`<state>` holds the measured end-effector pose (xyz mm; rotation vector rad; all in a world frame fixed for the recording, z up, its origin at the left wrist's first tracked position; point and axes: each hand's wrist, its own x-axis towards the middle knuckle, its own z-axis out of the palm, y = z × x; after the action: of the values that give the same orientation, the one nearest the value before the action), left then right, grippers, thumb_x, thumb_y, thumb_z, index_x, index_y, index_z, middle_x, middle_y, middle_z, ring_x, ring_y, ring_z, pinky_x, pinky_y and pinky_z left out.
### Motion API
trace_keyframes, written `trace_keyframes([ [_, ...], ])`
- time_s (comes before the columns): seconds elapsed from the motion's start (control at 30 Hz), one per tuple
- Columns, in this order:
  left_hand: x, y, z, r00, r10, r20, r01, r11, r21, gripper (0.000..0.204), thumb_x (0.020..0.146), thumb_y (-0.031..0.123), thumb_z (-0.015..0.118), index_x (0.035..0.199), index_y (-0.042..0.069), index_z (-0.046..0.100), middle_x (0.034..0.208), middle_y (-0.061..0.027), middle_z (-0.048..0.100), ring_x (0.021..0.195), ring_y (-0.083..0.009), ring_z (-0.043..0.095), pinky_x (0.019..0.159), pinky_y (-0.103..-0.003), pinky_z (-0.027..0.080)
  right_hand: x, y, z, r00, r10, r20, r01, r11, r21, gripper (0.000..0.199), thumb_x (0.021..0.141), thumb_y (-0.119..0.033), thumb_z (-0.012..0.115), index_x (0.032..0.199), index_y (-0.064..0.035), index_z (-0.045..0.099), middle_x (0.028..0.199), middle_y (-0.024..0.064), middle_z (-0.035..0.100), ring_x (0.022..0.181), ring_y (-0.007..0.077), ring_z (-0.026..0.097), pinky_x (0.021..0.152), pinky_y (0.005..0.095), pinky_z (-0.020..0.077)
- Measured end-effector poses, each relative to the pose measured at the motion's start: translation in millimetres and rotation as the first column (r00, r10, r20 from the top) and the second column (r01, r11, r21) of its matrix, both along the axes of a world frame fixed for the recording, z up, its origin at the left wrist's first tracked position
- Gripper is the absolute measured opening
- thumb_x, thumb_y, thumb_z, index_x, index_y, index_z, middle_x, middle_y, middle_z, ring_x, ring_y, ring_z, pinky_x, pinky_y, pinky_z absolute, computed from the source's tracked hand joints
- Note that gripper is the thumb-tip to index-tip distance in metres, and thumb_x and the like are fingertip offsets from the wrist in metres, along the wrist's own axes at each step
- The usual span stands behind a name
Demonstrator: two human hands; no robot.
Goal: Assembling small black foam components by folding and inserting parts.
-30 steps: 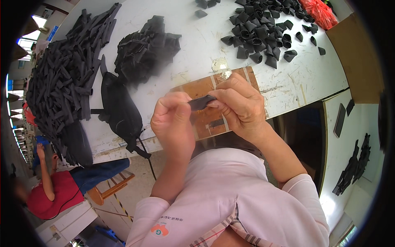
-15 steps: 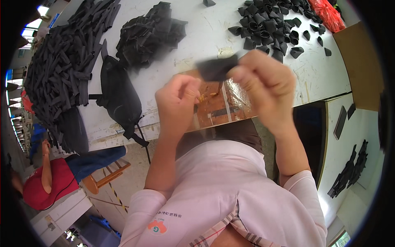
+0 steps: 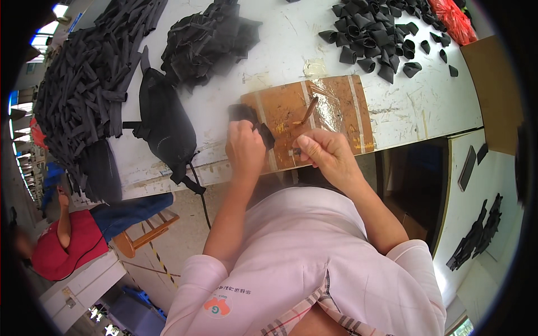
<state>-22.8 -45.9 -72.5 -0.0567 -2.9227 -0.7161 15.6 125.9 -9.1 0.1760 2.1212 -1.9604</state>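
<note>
My left hand is closed on a black fabric piece beside the left edge of a brown board. Another dark fold of fabric shows at its fingers, blurred by motion. Over the board's near edge, my right hand has thumb and fingers pinched together. A tiny dark bit shows at those fingertips, too small to name. From the board a slim brown peg sticks up, just beyond the right hand. Clear tape and pale strips run across the board.
Left of my hands lies a black pouch with straps. Behind it are heaps of black strips and flat black pieces. Rolled black cones lie at the far right, near a red plastic bag. A person in red sits at left.
The dark piece was held up at my right hand's fingers. Now my left hand has black fabric left of the board. My right hand has come down to the board's near edge.
</note>
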Motion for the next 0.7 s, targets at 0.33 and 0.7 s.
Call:
trace_keyframes([
  [0.33, 22, 12, 29, 0.77, -0.423, -0.477, 0.549, 0.821, 0.159, 0.017, 0.067, -0.006, 0.062, 0.082, 0.001, 0.056, 0.084, -0.0103, 0.051, 0.072, -0.0245, 0.051, 0.059, -0.032, 0.044, -7, -11, -21, 0.966, 0.098, 0.238, -0.033, 0.964, -0.263, 0.032, 0.086, -0.027, 0.055, 0.079, 0.0042, 0.06, 0.061, 0.0028, 0.055, 0.055, 0.0076, 0.049, 0.051, 0.0199, 0.0414],
  [0.7, 37, 21, 76, 0.909, -0.263, 0.324, -0.227, 0.341, 0.912, 0.014, 0.083, 0.016, 0.054, 0.086, 0.002, 0.055, 0.074, -0.0021, 0.055, 0.064, -0.0078, 0.051, 0.055, -0.021, 0.04, 8, -15, -6, 0.795, 0.016, -0.606, 0.292, 0.866, 0.406, 0.022, 0.071, -0.002, 0.064, 0.092, 0.0007, 0.059, 0.075, 0.0116, 0.056, 0.066, 0.0263, 0.056, 0.058, 0.034, 0.0472],
])
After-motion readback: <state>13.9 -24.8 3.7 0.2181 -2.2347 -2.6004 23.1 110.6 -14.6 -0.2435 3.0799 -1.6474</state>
